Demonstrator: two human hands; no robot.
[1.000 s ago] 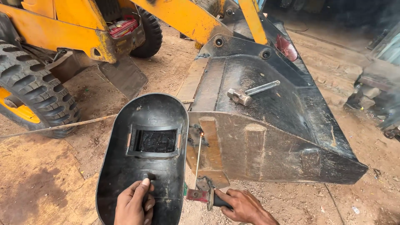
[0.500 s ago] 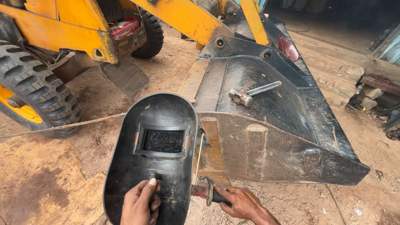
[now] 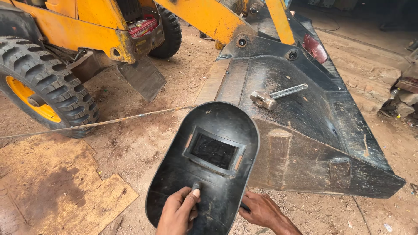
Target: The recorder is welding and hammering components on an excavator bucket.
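Observation:
My left hand (image 3: pixel 178 213) grips the handle on the inside of a black hand-held welding shield (image 3: pixel 204 165) with a dark rectangular window. The shield is tilted up in front of the lower front plate of a black loader bucket (image 3: pixel 313 143). My right hand (image 3: pixel 261 211) is just right of the shield's lower edge, closed around the dark handle of an electrode holder that the shield mostly hides. A steel hammer (image 3: pixel 272 98) lies inside the bucket, clear of both hands.
A yellow loader stands behind, with a large tyre (image 3: pixel 48 95) at the left. A thin cable (image 3: pixel 109 122) runs across the dirt ground. Plywood sheets (image 3: pixel 56 182) lie at the lower left. Rubble (image 3: pixel 400 100) sits at the right edge.
The shield has shifted right and tilted, and now covers the electrode holder and welding rod that showed beside it before. My right hand stays low by the bucket's front plate.

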